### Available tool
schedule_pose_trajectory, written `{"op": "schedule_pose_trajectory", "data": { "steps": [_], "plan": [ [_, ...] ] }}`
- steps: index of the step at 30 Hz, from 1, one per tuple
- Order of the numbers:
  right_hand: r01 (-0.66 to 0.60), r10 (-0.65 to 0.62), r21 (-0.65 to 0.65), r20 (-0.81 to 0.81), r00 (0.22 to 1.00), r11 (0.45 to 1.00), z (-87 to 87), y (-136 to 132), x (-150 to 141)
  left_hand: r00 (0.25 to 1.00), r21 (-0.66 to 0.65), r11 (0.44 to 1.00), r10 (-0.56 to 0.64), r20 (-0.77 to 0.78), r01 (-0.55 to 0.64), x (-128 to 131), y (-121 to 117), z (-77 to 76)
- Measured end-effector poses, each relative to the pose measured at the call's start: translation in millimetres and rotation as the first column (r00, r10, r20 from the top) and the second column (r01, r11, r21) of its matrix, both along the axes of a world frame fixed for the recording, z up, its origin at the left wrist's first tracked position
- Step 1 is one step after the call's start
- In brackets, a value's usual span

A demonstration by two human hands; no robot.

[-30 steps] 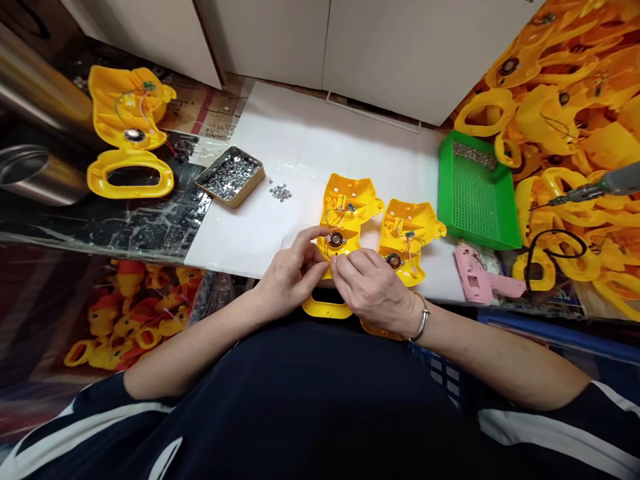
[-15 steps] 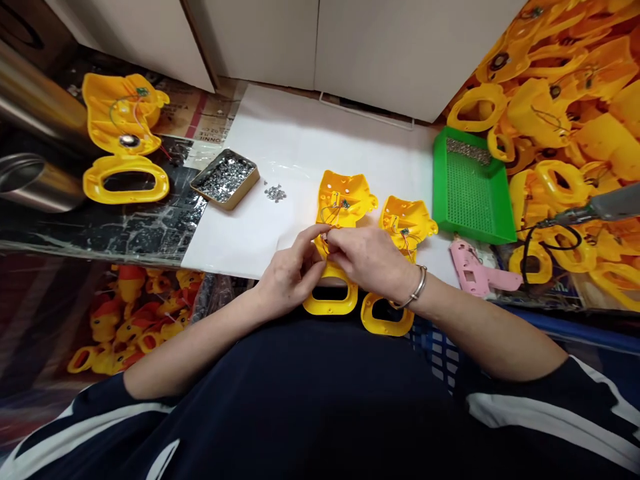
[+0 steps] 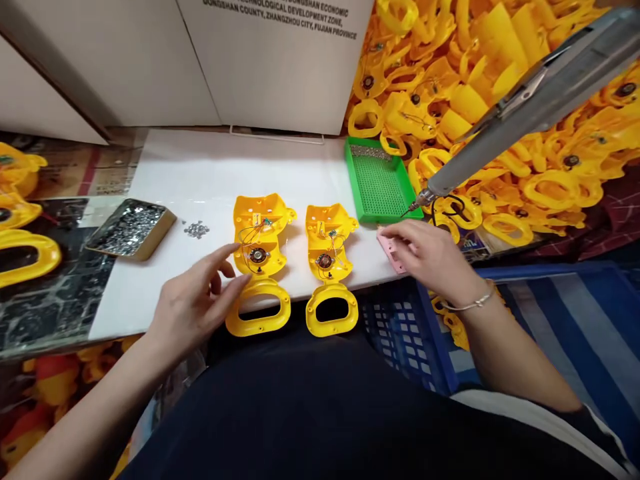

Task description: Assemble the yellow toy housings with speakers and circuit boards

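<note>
Two yellow plastic toy shells lie open side up on the white sheet (image 3: 210,173), each with a small speaker and thin wires inside. My left hand (image 3: 195,307) is open with its fingers spread, its fingertips at the left shell (image 3: 260,227). The right shell (image 3: 330,230) lies untouched beside it. My right hand (image 3: 430,257) rests over a pink tool (image 3: 389,250) at the table's edge and hides most of it. Whether the fingers grip the tool is unclear.
A green tray (image 3: 356,183) stands behind the pink tool. A metal tin of screws (image 3: 130,230) and a few loose screws (image 3: 197,229) lie at the left. A grey electric screwdriver (image 3: 525,107) hangs over a heap of yellow shells (image 3: 500,167). A blue crate (image 3: 400,333) sits below.
Both hands have let go of the left shell. My right hand moved right onto the pink tool, my left hand drew back and opened. The view swung to the right.
</note>
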State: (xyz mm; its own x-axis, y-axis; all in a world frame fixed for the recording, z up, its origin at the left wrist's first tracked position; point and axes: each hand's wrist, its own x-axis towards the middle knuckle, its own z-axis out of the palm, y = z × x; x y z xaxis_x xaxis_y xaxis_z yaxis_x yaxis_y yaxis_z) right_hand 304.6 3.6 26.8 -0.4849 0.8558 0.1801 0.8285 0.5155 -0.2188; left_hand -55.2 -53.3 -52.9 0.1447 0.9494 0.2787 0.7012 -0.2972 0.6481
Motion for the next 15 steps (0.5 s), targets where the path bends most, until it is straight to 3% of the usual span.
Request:
{"op": "schedule_pose_trajectory", "data": {
  "steps": [3, 6, 11, 15],
  "plan": [
    [0.045, -0.013, -0.125, 0.244, 0.97, 0.991, -12.1, 5, 63, 0.996, 0.256, 0.966, 0.06, -0.071, -0.04, 12, 17, 11.8],
    [0.028, 0.035, -0.237, 0.257, 0.966, 0.971, -26.9, 7, 87, 0.98, 0.356, 0.93, -0.018, -0.198, 0.089, 40, 47, 21.5],
    [-0.051, 0.084, -0.267, 0.115, 0.99, 0.962, -23.3, 1, 75, 0.895, 0.176, 0.962, -0.117, -0.43, 0.21, 92, 104, 29.3],
    [0.019, -0.05, -0.306, -0.095, 0.994, 0.952, -4.4, 0, 55, 0.789, -0.005, 0.964, -0.22, -0.574, 0.265, 111, 125, 31.5]
  ]
}}
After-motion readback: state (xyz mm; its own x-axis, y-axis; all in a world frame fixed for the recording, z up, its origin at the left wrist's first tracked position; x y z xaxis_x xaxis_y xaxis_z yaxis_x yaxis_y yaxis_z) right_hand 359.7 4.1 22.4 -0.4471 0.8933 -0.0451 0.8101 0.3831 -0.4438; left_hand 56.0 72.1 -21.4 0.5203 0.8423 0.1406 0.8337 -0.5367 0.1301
